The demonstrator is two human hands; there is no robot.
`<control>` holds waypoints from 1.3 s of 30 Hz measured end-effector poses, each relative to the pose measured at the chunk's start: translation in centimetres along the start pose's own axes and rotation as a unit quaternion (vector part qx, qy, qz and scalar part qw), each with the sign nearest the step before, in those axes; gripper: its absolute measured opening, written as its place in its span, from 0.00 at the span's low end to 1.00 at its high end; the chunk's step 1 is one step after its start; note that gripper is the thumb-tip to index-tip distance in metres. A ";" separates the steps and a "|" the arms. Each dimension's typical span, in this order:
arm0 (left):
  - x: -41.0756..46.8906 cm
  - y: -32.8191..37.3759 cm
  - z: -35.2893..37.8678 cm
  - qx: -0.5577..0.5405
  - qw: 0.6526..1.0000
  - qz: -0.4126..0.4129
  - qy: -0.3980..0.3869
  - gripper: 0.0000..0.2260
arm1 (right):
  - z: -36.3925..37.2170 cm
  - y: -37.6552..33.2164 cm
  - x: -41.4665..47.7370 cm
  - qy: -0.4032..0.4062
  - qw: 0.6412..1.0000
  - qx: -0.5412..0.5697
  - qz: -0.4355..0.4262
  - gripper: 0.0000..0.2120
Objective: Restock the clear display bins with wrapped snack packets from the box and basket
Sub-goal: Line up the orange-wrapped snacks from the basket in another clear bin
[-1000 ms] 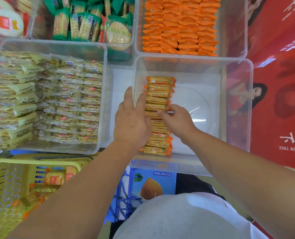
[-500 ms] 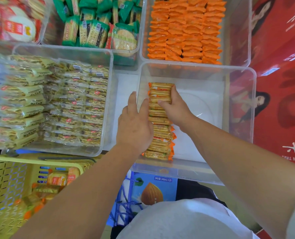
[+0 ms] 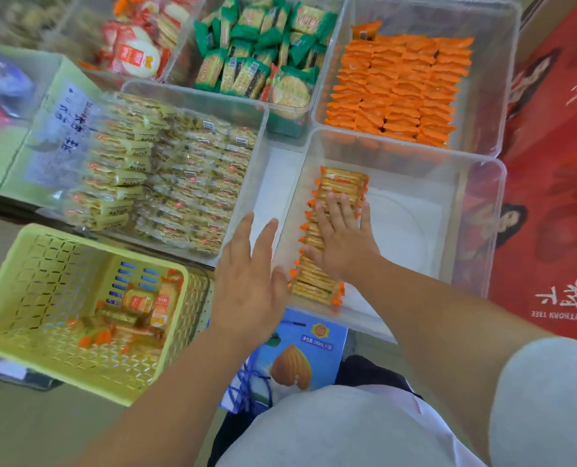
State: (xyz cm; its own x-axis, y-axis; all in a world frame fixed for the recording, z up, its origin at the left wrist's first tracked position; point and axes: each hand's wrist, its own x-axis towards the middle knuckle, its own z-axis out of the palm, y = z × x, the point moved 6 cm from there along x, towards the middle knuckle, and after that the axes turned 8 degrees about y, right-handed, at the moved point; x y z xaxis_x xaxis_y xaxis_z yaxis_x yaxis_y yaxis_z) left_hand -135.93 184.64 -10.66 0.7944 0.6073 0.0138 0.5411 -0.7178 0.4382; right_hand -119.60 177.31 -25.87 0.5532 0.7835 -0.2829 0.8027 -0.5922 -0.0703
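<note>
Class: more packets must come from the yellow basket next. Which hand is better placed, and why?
Left, probably. The left hand is open, holds nothing and is beside the yellow basket. The right hand lies flat on the row of packets inside the clear bin, farther from it.

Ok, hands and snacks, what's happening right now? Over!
Left hand open, outside the clear bin. Right hand flat, pressing the cracker row inside. More packets in the yellow basket. Nothing in the way.
</note>
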 end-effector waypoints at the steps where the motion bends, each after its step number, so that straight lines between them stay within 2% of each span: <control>1: -1.1 -0.3 -0.9 -0.007 1.000 -0.006 0.014 0.26 | -0.2 0.1 0.0 -0.005 1.000 -0.006 -0.001 0.42; 4: -4.2 -1.7 -3.7 -0.020 0.998 -0.024 0.058 0.25 | -1.6 -0.3 -0.5 -0.020 1.000 -0.016 0.010 0.41; 7: -7.1 -4.2 -6.5 -0.020 0.994 -0.034 0.103 0.25 | -4.0 -2.1 -1.8 0.010 0.998 0.051 0.037 0.37; 9: -8.7 -7.0 -8.2 -0.017 0.990 -0.057 0.130 0.25 | -6.5 -4.0 -2.9 0.070 0.989 0.121 0.041 0.31; 11: -9.7 -10.5 -9.6 -0.006 0.986 -0.095 0.135 0.26 | -9.6 -6.1 -4.7 0.173 0.968 0.182 0.019 0.23; 13: -9.8 -14.3 -10.6 0.024 0.987 -0.117 0.111 0.26 | -12.3 -8.6 -7.1 0.276 0.937 0.215 -0.019 0.17; 15: -9.3 -18.2 -11.1 0.058 0.987 -0.145 0.045 0.25 | -13.5 -11.6 -9.4 0.312 0.925 0.214 -0.041 0.15; 18: -7.9 -22.9 -11.1 0.077 0.980 -0.164 -0.088 0.29 | -13.0 -16.8 -11.5 0.253 0.935 0.232 -0.085 0.16; 22: -5.7 -27.0 -10.7 0.096 0.954 -0.130 -0.254 0.32 | -10.8 -22.7 -13.2 0.145 0.958 0.224 -0.107 0.20; 26: -4.9 -29.6 -9.9 0.093 0.930 -0.111 -0.338 0.30 | -7.5 -25.8 -14.0 0.047 0.980 0.179 -0.078 0.22; 30: -6.1 -31.7 -8.1 0.115 0.884 -0.116 -0.438 0.29 | -6.6 -27.0 -14.3 0.009 0.988 0.149 -0.044 0.22; 33: -6.1 -31.8 -6.9 0.129 0.861 -0.095 -0.483 0.29 | -6.5 -27.4 -14.2 -0.003 0.991 0.133 -0.022 0.22; 36: -6.0 -31.3 -6.6 0.104 0.858 -0.075 -0.497 0.34 | -6.7 -27.3 -14.0 -0.014 0.992 0.128 -0.015 0.23; 39: -6.7 -31.2 -6.7 0.040 0.867 -0.089 -0.488 0.46 | -6.8 -27.4 -13.9 -0.014 0.992 0.122 -0.020 0.23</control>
State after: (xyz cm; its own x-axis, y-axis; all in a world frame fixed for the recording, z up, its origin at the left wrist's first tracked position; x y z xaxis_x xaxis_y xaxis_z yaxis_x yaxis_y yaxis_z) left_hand -159.94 205.25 -18.38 0.5302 0.1619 -0.8322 0.6664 -0.6865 0.2910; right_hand -147.77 183.91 -13.45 0.5127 0.8038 -0.3018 0.7443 -0.5913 -0.3106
